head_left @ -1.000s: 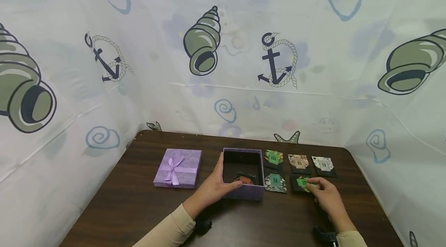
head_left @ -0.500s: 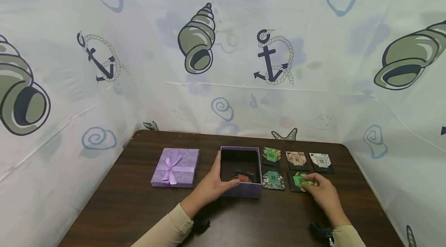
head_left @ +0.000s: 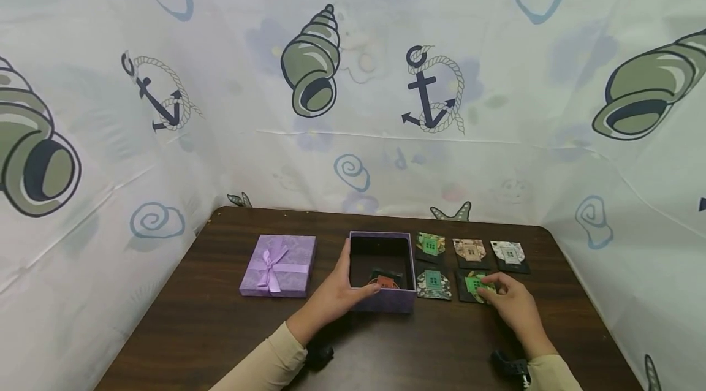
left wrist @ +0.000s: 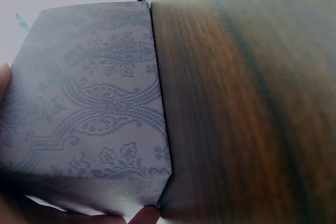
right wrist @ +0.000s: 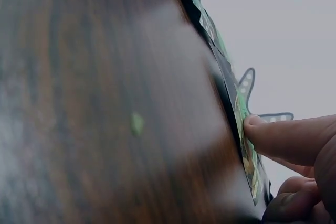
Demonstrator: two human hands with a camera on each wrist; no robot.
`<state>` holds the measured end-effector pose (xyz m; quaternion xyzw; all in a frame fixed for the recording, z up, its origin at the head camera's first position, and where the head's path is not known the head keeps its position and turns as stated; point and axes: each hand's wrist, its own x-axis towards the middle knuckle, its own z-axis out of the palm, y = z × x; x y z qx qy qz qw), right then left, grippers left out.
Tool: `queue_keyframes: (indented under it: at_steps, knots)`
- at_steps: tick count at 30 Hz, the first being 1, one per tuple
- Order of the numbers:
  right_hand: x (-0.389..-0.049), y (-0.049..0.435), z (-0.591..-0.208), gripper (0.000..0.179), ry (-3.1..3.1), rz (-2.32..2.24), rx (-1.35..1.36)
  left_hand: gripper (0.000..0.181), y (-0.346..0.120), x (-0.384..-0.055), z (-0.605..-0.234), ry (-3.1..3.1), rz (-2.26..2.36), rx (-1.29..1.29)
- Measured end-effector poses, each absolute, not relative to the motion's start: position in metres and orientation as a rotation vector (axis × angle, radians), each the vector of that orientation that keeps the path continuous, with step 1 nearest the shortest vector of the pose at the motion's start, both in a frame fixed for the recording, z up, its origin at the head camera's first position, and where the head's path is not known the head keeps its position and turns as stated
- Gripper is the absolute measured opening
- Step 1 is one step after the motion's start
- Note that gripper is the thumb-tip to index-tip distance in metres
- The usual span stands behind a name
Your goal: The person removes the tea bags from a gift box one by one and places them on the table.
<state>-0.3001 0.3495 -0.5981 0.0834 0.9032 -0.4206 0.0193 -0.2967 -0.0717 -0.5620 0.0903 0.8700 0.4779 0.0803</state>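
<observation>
My left hand (head_left: 333, 296) grips the open purple gift box (head_left: 386, 303) in the head view, thumb over its front rim and fingers along its left side. Inside the dark box lies a packet with an orange label (head_left: 388, 282). In the left wrist view the box's patterned wall (left wrist: 105, 93) fills much of the picture. To the right, my right hand (head_left: 513, 305) pinches the right edge of a small black packet with a green label (head_left: 473, 285), which lies on the table. The right wrist view shows the thumb (right wrist: 283, 137) against this packet's face (right wrist: 242, 108).
A purple lid (head_left: 278, 265) with a ribbon bow lies left of the box. Several flat packets stand in two rows at right: green (head_left: 431, 246), teal-labelled (head_left: 433, 281), beige (head_left: 470, 251) and white (head_left: 508, 254). Printed cloth (head_left: 375, 97) hangs behind the brown table (head_left: 231, 336).
The green-labelled packet under my right hand has straightened and shifted slightly away from me, now squarer with its row. My left hand keeps its grip on the box. The head view has shifted slightly.
</observation>
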Motion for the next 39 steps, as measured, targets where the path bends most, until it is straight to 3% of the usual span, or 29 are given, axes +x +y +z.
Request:
queue_keyframes:
  at_steps: [9,19,31,39]
  knots:
    - [-0.302,0.360,-0.600,0.031,2.456,-1.888,0.515,0.134,-0.073,-0.297,-0.561,2.595,1.435,0.264]
    - [-0.297,0.357,-0.589,0.032,2.425,-1.847,0.470,0.132,-0.072,-0.298,-0.563,2.586,1.438,0.314]
    - [-0.296,0.304,-0.522,0.034,2.387,-1.887,-0.028,0.133,-0.073,-0.298,-0.562,2.599,1.435,0.325]
    - [-0.308,0.266,-0.501,0.028,2.362,-1.873,-0.320,0.134,-0.074,-0.297,-0.566,2.598,1.446,0.313]
